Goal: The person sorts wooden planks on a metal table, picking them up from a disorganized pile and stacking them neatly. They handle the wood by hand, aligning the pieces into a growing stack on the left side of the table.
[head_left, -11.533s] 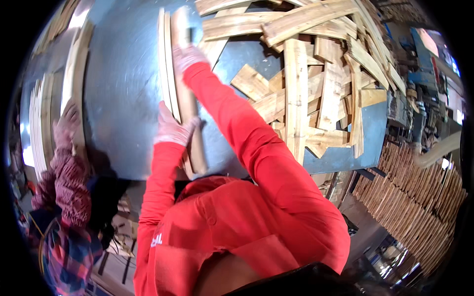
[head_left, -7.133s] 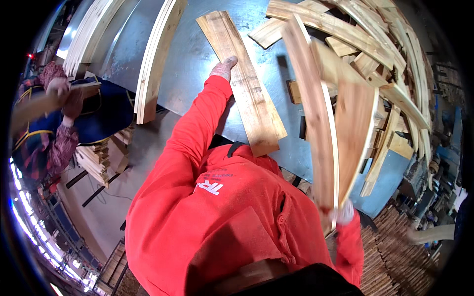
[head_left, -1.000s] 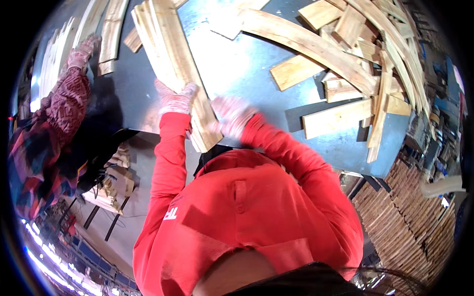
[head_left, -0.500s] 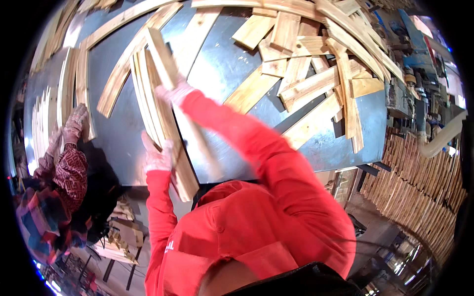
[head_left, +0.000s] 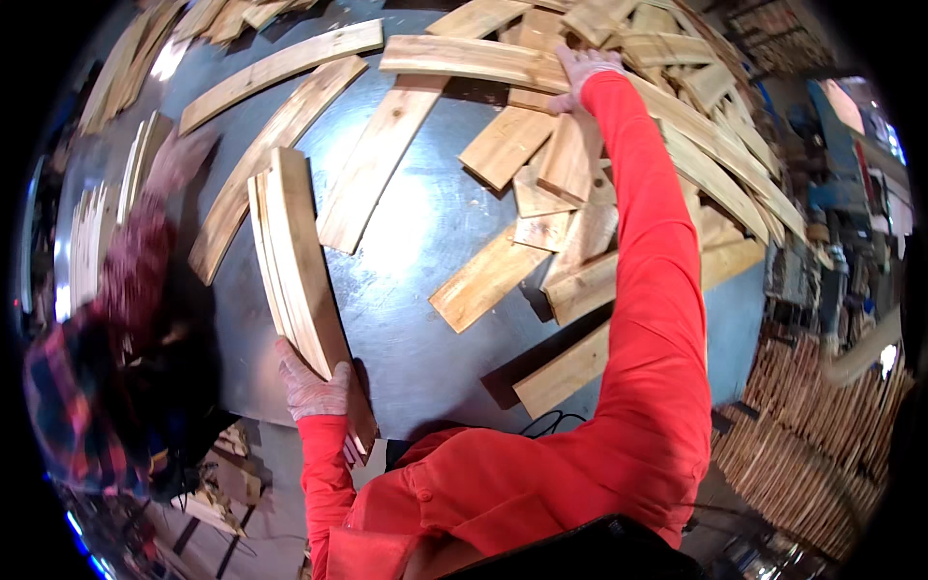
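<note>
My left hand (head_left: 316,384) is wrapped round the near end of a bundle of narrow wooden boards (head_left: 302,261), which stand on edge side by side on the metal table (head_left: 406,280). With my right arm stretched far out, my right hand (head_left: 586,75) grips the right end of a long wooden board (head_left: 474,60), its thumb on the near edge and fingers over the far one. That board lies across other pieces at the edge of a loose heap of boards (head_left: 570,159). Both hands wear pale gloves.
At the left, a co-worker's gloved hand (head_left: 182,158) reaches past upright boards (head_left: 89,237). Separate boards (head_left: 275,159) lie between us. A cut board (head_left: 565,372) rests near the front edge. Stacked wood strips (head_left: 812,425) and machinery (head_left: 836,193) stand at the right.
My right hand has swung from beside the bundle to the far board at the heap. My left hand stays on the bundle. The co-worker's arm has reached farther forward.
</note>
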`<state>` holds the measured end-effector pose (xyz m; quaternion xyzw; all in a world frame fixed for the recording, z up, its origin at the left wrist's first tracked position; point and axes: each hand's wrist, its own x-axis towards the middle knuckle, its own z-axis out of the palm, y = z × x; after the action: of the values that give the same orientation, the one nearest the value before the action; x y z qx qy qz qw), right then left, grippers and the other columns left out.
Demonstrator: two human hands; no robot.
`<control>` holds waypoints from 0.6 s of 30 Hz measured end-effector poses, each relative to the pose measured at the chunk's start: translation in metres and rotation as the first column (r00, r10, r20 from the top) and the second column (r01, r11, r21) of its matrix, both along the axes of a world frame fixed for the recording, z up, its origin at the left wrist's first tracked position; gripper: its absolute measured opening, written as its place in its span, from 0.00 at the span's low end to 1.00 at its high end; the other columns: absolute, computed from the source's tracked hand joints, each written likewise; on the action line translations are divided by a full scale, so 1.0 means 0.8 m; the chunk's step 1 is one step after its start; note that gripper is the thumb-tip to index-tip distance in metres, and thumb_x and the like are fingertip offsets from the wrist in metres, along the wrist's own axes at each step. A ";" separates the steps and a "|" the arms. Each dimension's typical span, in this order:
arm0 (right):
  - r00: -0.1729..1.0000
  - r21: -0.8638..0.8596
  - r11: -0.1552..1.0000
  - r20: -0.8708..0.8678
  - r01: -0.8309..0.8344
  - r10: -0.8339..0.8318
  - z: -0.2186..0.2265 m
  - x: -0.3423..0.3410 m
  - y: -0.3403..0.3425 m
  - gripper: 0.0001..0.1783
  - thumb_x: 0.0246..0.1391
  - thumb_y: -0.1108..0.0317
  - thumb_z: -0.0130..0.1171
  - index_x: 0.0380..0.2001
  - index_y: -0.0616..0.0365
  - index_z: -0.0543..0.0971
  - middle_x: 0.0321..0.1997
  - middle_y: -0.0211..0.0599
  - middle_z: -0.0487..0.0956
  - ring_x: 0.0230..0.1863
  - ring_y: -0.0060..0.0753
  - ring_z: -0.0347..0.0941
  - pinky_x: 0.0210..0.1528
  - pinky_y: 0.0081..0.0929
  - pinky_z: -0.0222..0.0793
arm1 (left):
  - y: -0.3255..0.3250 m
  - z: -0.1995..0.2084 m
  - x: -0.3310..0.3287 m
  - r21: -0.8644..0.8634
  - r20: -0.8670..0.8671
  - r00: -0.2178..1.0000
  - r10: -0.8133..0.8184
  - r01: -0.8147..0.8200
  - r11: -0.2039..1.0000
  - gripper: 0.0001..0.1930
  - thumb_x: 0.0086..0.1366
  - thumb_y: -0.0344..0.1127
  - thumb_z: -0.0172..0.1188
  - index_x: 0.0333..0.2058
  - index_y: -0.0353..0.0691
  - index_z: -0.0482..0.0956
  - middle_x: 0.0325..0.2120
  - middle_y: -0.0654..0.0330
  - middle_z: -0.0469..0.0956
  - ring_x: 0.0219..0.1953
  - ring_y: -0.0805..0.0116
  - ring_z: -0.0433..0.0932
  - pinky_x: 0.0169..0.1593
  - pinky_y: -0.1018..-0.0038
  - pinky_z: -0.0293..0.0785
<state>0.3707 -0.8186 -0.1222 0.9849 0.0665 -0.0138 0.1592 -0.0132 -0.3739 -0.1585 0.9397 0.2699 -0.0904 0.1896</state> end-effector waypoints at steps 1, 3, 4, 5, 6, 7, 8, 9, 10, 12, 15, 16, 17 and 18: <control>0.989 -0.008 1.000 -0.145 0.019 -0.020 0.005 0.007 0.005 0.59 0.32 0.41 0.71 0.66 0.52 0.55 0.63 0.50 0.68 0.65 0.48 0.62 0.66 0.54 0.51 | 0.002 -0.003 -0.002 0.020 0.022 1.000 0.008 -0.009 1.000 0.56 0.45 0.42 0.70 0.68 0.45 0.42 0.59 0.40 0.61 0.58 0.41 0.65 0.59 0.58 0.66; 0.943 -0.009 0.999 -0.330 0.046 -0.046 0.003 0.014 -0.002 0.55 0.33 0.42 0.70 0.63 0.54 0.60 0.61 0.49 0.69 0.62 0.47 0.65 0.63 0.48 0.58 | -0.006 -0.002 0.006 0.021 0.065 0.997 -0.037 0.036 0.999 0.55 0.45 0.42 0.70 0.68 0.46 0.44 0.59 0.41 0.61 0.58 0.41 0.65 0.59 0.59 0.67; 0.928 0.016 0.998 -0.370 0.054 -0.044 -0.005 0.021 -0.001 0.53 0.33 0.43 0.70 0.61 0.56 0.63 0.60 0.49 0.71 0.60 0.47 0.68 0.61 0.44 0.62 | -0.015 0.013 0.009 -0.013 -0.024 0.998 0.056 -0.057 0.998 0.54 0.47 0.38 0.71 0.69 0.49 0.44 0.61 0.42 0.60 0.60 0.43 0.64 0.61 0.60 0.64; 0.933 0.045 0.999 -0.359 -0.022 0.036 0.000 0.006 0.014 0.50 0.33 0.42 0.69 0.59 0.57 0.66 0.59 0.49 0.72 0.59 0.47 0.69 0.58 0.42 0.66 | -0.003 -0.008 -0.004 0.065 0.024 1.000 0.012 -0.013 0.998 0.55 0.48 0.38 0.71 0.69 0.49 0.42 0.61 0.41 0.60 0.61 0.44 0.63 0.62 0.60 0.62; 0.929 0.086 0.991 -0.348 -0.099 0.123 -0.002 -0.011 0.036 0.48 0.33 0.42 0.69 0.56 0.58 0.68 0.57 0.49 0.73 0.58 0.47 0.70 0.56 0.39 0.69 | -0.002 -0.006 -0.006 0.051 -0.014 0.999 0.036 -0.035 0.998 0.56 0.48 0.38 0.71 0.69 0.50 0.41 0.61 0.40 0.60 0.62 0.43 0.62 0.63 0.60 0.61; 0.930 0.125 0.985 -0.335 -0.115 0.151 -0.016 -0.032 0.049 0.49 0.33 0.41 0.68 0.56 0.59 0.66 0.54 0.49 0.75 0.55 0.47 0.73 0.54 0.41 0.70 | -0.001 -0.004 -0.005 0.030 -0.050 0.997 0.052 -0.051 0.998 0.56 0.48 0.39 0.71 0.69 0.50 0.40 0.61 0.39 0.60 0.62 0.43 0.61 0.63 0.59 0.60; 0.862 0.081 0.997 -0.503 -0.020 0.058 0.022 -0.074 0.097 0.51 0.34 0.42 0.66 0.60 0.55 0.61 0.49 0.49 0.78 0.49 0.49 0.76 0.51 0.45 0.72 | 0.010 -0.016 -0.014 0.046 -0.001 1.000 0.007 -0.007 0.999 0.57 0.48 0.39 0.72 0.69 0.50 0.38 0.61 0.37 0.58 0.62 0.41 0.61 0.63 0.58 0.60; 0.853 0.158 0.987 -0.515 0.001 0.082 0.025 -0.116 0.117 0.52 0.36 0.42 0.65 0.62 0.53 0.58 0.46 0.49 0.79 0.46 0.50 0.77 0.48 0.46 0.72 | 0.007 -0.015 -0.010 0.031 -0.018 1.000 -0.009 0.010 0.999 0.57 0.49 0.42 0.71 0.69 0.48 0.39 0.61 0.38 0.58 0.63 0.41 0.60 0.64 0.59 0.59; 0.841 0.241 0.970 -0.530 0.023 0.112 0.026 -0.156 0.139 0.52 0.38 0.41 0.63 0.64 0.51 0.56 0.44 0.49 0.80 0.43 0.50 0.77 0.45 0.47 0.72 | 0.004 -0.011 -0.004 0.027 -0.041 0.999 -0.025 0.027 0.999 0.56 0.49 0.44 0.70 0.69 0.45 0.40 0.62 0.39 0.57 0.63 0.42 0.59 0.65 0.60 0.58; 0.687 0.464 0.857 -0.698 0.223 0.200 0.017 -0.224 0.192 0.56 0.40 0.37 0.61 0.67 0.54 0.50 0.41 0.51 0.80 0.41 0.49 0.78 0.43 0.45 0.72 | 0.009 -0.010 0.002 -0.032 -0.050 0.998 -0.037 0.035 0.999 0.56 0.50 0.50 0.68 0.69 0.42 0.41 0.62 0.40 0.56 0.64 0.43 0.58 0.65 0.61 0.57; 0.678 0.686 0.583 -0.676 0.436 0.288 -0.069 -0.335 0.310 0.61 0.45 0.31 0.55 0.68 0.65 0.46 0.46 0.61 0.76 0.48 0.52 0.75 0.51 0.40 0.70 | 0.016 -0.018 0.011 -0.105 -0.031 0.999 -0.029 0.026 0.994 0.56 0.52 0.58 0.65 0.68 0.41 0.40 0.63 0.39 0.54 0.64 0.43 0.57 0.65 0.59 0.56; 0.674 0.723 0.541 -0.655 0.429 0.342 -0.074 -0.374 0.342 0.57 0.50 0.32 0.50 0.68 0.66 0.47 0.49 0.64 0.75 0.51 0.55 0.74 0.53 0.40 0.69 | 0.004 -0.008 0.012 -0.082 -0.051 0.998 -0.047 0.043 0.996 0.56 0.52 0.60 0.64 0.68 0.41 0.40 0.63 0.38 0.53 0.64 0.43 0.56 0.65 0.58 0.56; 0.728 0.854 0.367 -0.511 0.369 0.457 -0.075 -0.387 0.363 0.43 0.58 0.39 0.45 0.64 0.64 0.59 0.50 0.60 0.75 0.51 0.57 0.73 0.54 0.41 0.68 | -0.003 -0.004 0.018 -0.056 -0.068 0.995 -0.067 0.063 0.996 0.56 0.52 0.62 0.63 0.68 0.40 0.40 0.64 0.38 0.52 0.65 0.42 0.56 0.65 0.57 0.56; 0.661 0.826 0.434 -0.553 0.358 0.507 -0.083 -0.385 0.364 0.37 0.60 0.42 0.43 0.60 0.63 0.65 0.50 0.58 0.76 0.51 0.58 0.73 0.56 0.42 0.67 | -0.002 -0.010 0.022 -0.090 0.008 0.998 -0.062 0.062 0.994 0.58 0.50 0.60 0.66 0.68 0.41 0.39 0.64 0.37 0.50 0.65 0.41 0.54 0.65 0.56 0.56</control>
<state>0.0629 -0.5276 -0.1888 0.8059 0.1711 -0.3695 -0.4298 0.0046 -0.3757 -0.1667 0.9384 0.2359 -0.1058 0.2295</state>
